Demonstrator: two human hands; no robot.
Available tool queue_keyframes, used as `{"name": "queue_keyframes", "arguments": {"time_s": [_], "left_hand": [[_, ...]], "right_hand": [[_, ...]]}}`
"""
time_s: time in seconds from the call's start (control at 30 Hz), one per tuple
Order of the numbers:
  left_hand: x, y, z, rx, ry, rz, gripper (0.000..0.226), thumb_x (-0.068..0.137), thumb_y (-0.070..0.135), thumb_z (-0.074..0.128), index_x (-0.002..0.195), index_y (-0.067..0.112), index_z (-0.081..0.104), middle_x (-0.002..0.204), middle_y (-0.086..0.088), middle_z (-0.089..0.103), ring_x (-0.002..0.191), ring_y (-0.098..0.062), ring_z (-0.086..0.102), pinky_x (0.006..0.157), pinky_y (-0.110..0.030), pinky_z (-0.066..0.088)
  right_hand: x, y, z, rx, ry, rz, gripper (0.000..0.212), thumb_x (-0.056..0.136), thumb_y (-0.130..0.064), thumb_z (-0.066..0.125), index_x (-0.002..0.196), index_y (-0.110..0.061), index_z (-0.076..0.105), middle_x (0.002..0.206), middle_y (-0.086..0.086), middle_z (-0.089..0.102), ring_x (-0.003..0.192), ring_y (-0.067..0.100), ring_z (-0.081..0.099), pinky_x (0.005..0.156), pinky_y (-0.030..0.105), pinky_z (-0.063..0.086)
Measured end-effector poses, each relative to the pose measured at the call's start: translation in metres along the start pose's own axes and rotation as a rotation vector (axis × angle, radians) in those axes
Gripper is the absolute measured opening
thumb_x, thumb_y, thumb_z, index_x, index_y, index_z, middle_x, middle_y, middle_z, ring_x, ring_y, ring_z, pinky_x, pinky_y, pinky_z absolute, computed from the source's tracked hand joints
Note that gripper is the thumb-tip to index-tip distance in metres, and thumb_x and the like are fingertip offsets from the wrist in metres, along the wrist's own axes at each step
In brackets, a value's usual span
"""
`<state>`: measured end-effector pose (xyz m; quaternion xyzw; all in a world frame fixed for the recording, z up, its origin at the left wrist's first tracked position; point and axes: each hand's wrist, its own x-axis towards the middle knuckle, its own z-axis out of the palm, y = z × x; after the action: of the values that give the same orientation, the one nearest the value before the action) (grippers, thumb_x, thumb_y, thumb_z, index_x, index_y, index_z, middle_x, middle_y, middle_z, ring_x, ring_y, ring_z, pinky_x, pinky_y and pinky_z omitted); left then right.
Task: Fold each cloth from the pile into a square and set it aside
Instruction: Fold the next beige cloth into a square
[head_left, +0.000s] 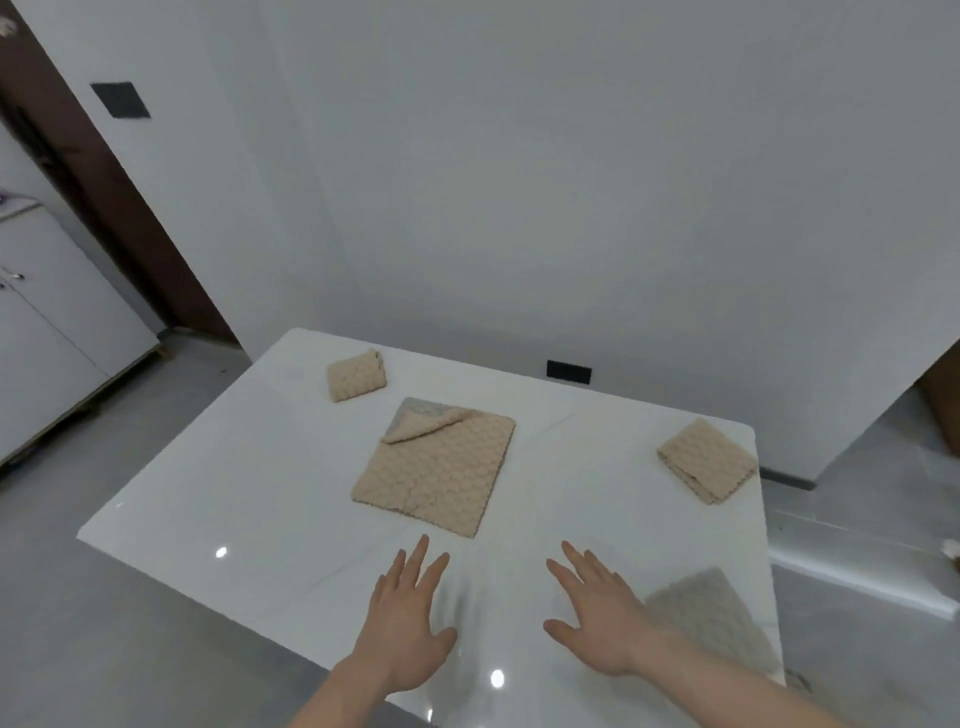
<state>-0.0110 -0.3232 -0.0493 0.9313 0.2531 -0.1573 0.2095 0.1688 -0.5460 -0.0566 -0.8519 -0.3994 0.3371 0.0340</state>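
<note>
cloth (436, 475), beige, waffle-textured, square

On the bench (270, 467), an open cloth (436, 475) lies just beyond both hands, a folded cloth (356, 375) farther off left, another (707, 461) off right, a fourth (711, 613) beside the right hand (602, 621).
</note>
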Motion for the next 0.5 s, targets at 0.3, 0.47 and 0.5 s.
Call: {"name": "queue_keyframes", "arguments": {"time_s": [0.3, 0.47, 0.5], "left_hand": [[-0.018, -0.115, -0.041, 0.052, -0.018, 0.087, 0.083, 0.093, 0.047, 0.052, 0.163, 0.033, 0.01, 0.169, 0.009, -0.018, 0.158, -0.024, -0.011, 0.128, -0.042, 0.003], [-0.03, -0.139, -0.049, 0.034, -0.009, 0.09, 0.083, 0.092, 0.048, 0.054, 0.163, 0.033, 0.014, 0.17, 0.008, -0.014, 0.158, -0.023, -0.008, 0.128, -0.042, 0.005], [-0.032, -0.141, -0.051, 0.033, -0.009, 0.087, 0.084, 0.091, 0.048, 0.054, 0.163, 0.033, 0.014, 0.17, 0.008, -0.013, 0.158, -0.023, -0.007, 0.128, -0.042, 0.006]], "right_hand": [[0.011, -0.11, 0.034, 0.074, 0.04, 0.1, 0.082, 0.098, -0.063, 0.041, 0.163, -0.03, 0.002, 0.169, -0.005, -0.018, 0.157, 0.023, -0.01, 0.127, 0.045, 0.006], [0.002, -0.131, 0.035, 0.087, 0.081, 0.113, 0.081, 0.099, -0.062, 0.041, 0.163, -0.03, 0.003, 0.169, -0.005, -0.017, 0.157, 0.023, -0.01, 0.127, 0.045, 0.006], [0.002, -0.132, 0.035, 0.1, 0.094, 0.116, 0.081, 0.099, -0.062, 0.041, 0.163, -0.029, 0.004, 0.169, -0.005, -0.016, 0.157, 0.023, -0.009, 0.127, 0.044, 0.007]]}}
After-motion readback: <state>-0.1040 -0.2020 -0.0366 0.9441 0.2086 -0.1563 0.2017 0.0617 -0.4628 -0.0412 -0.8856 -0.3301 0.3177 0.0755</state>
